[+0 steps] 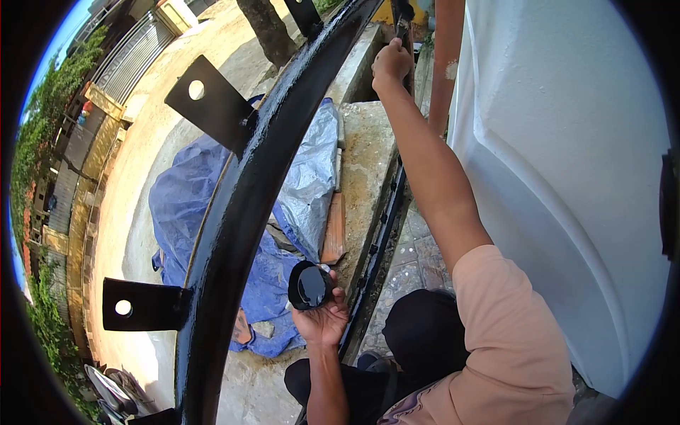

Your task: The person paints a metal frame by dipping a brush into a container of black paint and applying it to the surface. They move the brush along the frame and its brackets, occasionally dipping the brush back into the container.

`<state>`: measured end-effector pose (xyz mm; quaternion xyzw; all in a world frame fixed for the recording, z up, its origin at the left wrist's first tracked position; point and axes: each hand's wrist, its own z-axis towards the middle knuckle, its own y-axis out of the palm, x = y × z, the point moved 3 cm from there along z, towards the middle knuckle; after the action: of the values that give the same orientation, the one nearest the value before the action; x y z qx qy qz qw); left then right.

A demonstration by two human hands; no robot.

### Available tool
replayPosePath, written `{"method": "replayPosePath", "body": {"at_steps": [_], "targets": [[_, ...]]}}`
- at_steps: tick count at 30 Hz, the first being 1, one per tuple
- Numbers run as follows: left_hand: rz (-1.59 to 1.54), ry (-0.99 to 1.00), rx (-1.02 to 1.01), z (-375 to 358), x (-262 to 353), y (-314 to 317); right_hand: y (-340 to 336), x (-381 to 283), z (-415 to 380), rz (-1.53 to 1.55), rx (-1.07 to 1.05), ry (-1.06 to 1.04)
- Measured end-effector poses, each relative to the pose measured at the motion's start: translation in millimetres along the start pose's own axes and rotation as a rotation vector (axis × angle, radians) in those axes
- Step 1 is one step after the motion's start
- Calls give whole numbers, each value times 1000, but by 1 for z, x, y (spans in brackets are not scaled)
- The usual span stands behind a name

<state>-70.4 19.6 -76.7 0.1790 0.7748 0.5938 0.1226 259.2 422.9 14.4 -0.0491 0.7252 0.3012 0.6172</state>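
Note:
My left hand (323,317) is closed round a small round cup of black paint (311,286), held from below with its opening facing up. At arm's length, my right hand (392,65) grips a thin dark-handled paintbrush (402,30) near the top of the view; its bristles are hard to make out against dark metal there. A long curved metal beam (237,205), glossy black with wet-looking paint, runs diagonally past my left side. Flat black brackets with round holes stick out from it, among them an upper bracket (212,106) and a lower bracket (145,306).
A smooth white curved wall (559,142) rises close on my right, beside a reddish-brown post (445,64). Below lie a blue tarp (191,188), a silver sheet (312,170), bricks (333,230) and a concrete ledge (365,149). A tree trunk (268,32) stands beyond the beam.

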Motion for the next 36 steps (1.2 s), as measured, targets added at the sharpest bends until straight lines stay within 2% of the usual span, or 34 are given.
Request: {"method": "replayPosePath", "body": {"at_steps": [2,6,9,16,19,22,25,29,33,34,36], "targets": [[-4,10,6,-1,2,-1,-8,-4,-12,-35,30,41],[2,16,67,0,-1,0,-12,-53,-33,-125,46,-263],[-11,6,73,0,-4,4,-4,-43,-18,-113,34,-70],[16,6,85,-1,-4,0,-11,-90,-28,-138,146,-554],[7,-3,83,0,-8,1,-13,-78,-27,-244,152,-613],[27,-17,40,2,-8,-1,-18,-60,-19,-214,269,-728],[43,-22,42,1,-7,-5,-11,-68,-13,-168,270,-764],[37,-29,58,3,-8,-5,-16,-66,-25,-215,158,-697],[53,-34,41,5,-8,-6,-26,-62,-25,-282,297,-724],[54,-37,38,6,-9,-4,-26,-67,-28,-305,342,-798],[49,-38,48,5,-12,-5,-28,-71,-40,-316,300,-829]]}}
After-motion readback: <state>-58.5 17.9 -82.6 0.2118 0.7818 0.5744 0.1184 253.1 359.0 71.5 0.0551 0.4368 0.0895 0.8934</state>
